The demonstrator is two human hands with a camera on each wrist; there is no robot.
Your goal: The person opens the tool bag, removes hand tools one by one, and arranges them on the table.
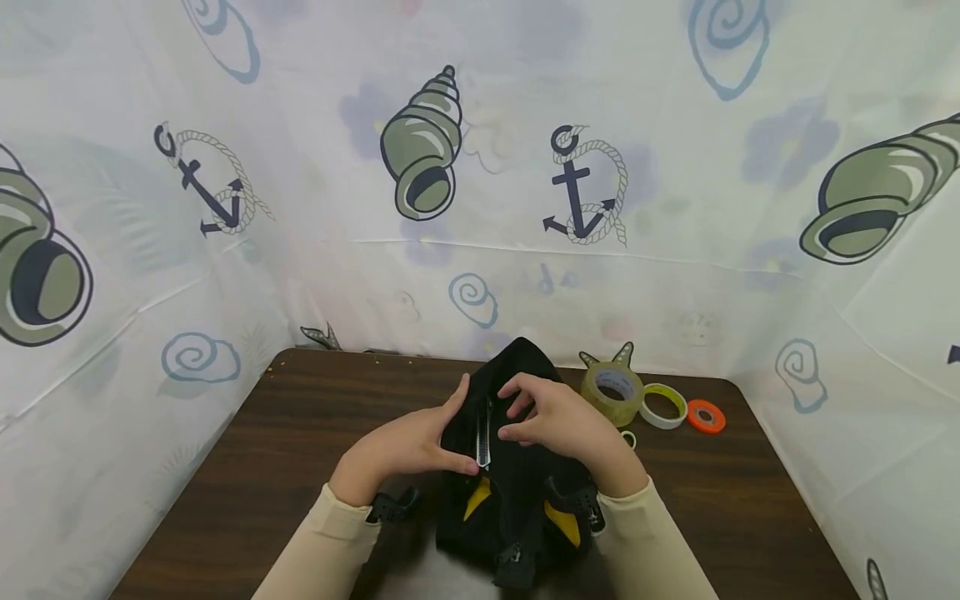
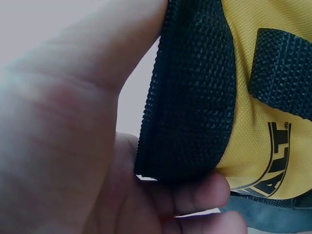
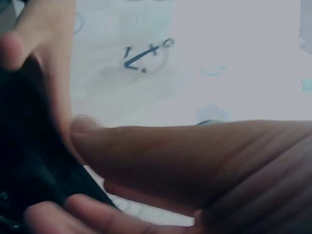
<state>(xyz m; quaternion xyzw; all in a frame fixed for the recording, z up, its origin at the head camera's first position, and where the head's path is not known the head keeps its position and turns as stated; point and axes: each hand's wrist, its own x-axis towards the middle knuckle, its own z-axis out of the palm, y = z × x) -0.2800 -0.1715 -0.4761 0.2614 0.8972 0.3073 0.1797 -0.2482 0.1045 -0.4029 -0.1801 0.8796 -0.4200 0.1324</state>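
A black tool bag (image 1: 517, 517) with yellow panels stands upright on the table, its zipped top toward me. Part of its lettering, "ALT", shows on the yellow side (image 2: 265, 161) in the left wrist view. My left hand (image 1: 405, 446) grips the bag's left side. In the left wrist view, its fingertips (image 2: 209, 192) curl round the black webbing edge. A metal zipper strip (image 1: 483, 433) lies beside the left thumb. Over the right part of the top hovers my right hand (image 1: 566, 421), its thumb and fingers bent loosely and apart, with nothing visible between them.
Behind the bag on the right stand a wide clear tape roll (image 1: 612, 393), a white-and-yellow tape roll (image 1: 664, 407) and a small orange roll (image 1: 707, 417). A small pale ring (image 1: 629, 438) peeks out near the right wrist. Patterned cloth (image 1: 510, 208) encloses the brown table (image 1: 300, 467).
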